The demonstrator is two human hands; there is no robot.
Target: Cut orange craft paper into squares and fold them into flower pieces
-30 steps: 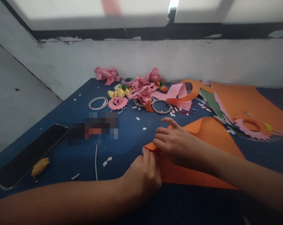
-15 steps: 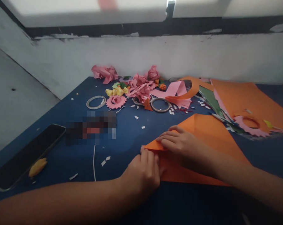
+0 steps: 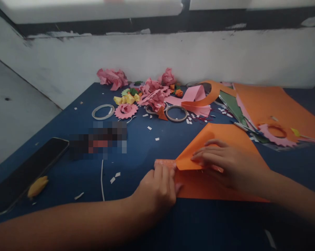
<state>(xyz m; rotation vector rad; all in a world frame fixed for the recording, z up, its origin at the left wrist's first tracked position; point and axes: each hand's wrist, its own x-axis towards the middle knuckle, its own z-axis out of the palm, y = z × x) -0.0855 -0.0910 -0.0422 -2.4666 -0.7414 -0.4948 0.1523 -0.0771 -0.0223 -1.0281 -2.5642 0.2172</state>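
Observation:
A sheet of orange paper (image 3: 236, 150) lies on the table with its near-left part folded over as a raised flap. My left hand (image 3: 157, 186) is closed at the sheet's left corner, its fingers curled over what looks like a clear ruler (image 3: 166, 162). The ruler's marked end shows beyond my fingertips; the rest runs under the flap. My right hand (image 3: 222, 164) holds the flap, its fingers on top and the thumb mostly hidden beneath. The flap's edge stands lifted off the lower layer.
Behind are crumpled pink paper (image 3: 112, 78), tape rolls (image 3: 176, 114) and yellow paper pieces (image 3: 127, 99). More orange sheets (image 3: 275, 104) lie at right, with a pink scalloped ring (image 3: 277, 137). A phone (image 3: 29, 170) and yellow bud-shaped piece (image 3: 37, 186) sit at left, near a blurred-out object (image 3: 98, 139).
My right hand has moved right and the flap has lifted and shifted right, uncovering the ruler's end by my left hand. My left hand stays at the corner. The view has tilted slightly.

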